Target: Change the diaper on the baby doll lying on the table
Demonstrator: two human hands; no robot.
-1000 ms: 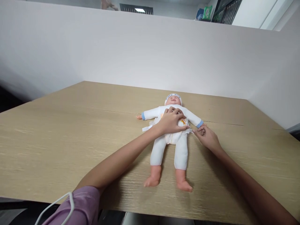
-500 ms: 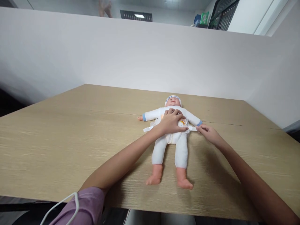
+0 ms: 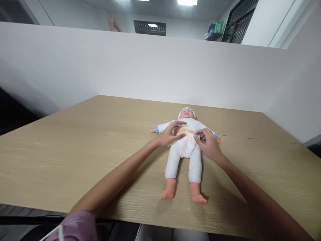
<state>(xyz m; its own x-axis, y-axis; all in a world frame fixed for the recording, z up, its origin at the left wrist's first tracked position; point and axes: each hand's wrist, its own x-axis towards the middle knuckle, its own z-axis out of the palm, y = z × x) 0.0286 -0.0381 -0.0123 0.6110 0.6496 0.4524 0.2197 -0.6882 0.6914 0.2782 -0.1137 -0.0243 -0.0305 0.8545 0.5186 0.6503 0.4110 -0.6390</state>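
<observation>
A baby doll [image 3: 171, 167] lies on its back, feet toward me, in a white suit with blue cuffs and a white printed headband. Round its hips is a white diaper [image 3: 186, 149] with a yellow-orange print at the waist. My left hand [image 3: 170, 134] rests against the left side of the doll's waist, thumb and fingers apart over the print. At the right side of the waistband, my right hand [image 3: 207, 143] pinches the diaper's fastening tab against the front; the tab itself is mostly hidden by the fingers.
The doll lies on a wood-grain table [image 3: 100, 160]. A white partition [image 3: 150, 67] rises behind the far edge, and another wall borders the right. Beyond the partition are a green packet [image 3: 219, 27] and a dark window grille.
My right hand has brought the stretched-out tab inward onto the diaper's front. My left hand has slid left from the belly's middle. The camera view has tilted up slightly.
</observation>
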